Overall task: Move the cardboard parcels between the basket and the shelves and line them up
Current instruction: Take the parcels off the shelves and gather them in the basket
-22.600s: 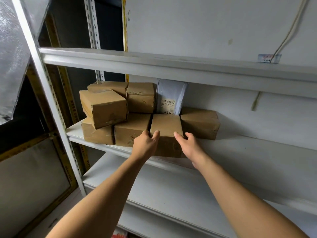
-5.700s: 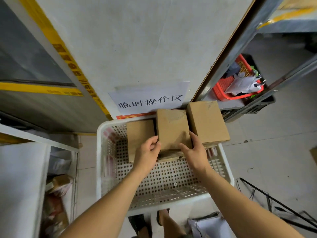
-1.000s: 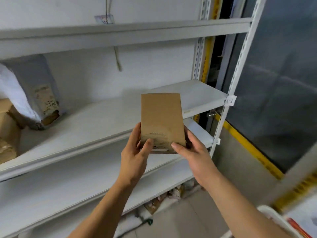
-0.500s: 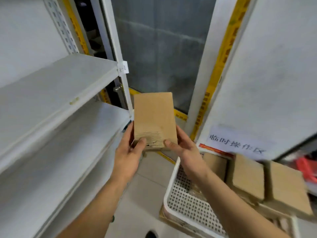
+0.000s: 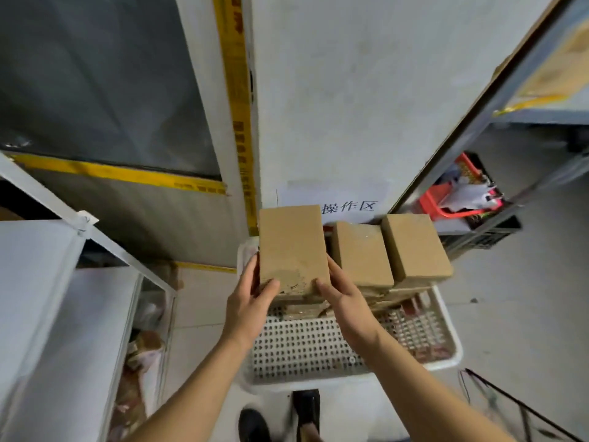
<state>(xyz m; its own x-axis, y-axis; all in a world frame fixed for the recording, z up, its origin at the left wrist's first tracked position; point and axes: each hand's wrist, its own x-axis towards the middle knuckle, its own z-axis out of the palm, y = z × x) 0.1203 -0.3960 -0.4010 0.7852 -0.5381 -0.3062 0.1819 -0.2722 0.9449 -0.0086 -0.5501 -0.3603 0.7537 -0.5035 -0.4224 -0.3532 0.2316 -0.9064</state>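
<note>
Two bare forearms come up from the bottom edge, no sleeves, no watch or rings showing on the left hand or the right hand. Below the white basket, dark shoes peek out, rounded toes, plain.

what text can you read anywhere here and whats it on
"操作区": printed on the white paper sign on the wall behind the basket; its left part is hidden by the held parcel.
Yellow tape on the wall edge: dark print, too blurred to read.
Parcels: no readable labels.
</note>
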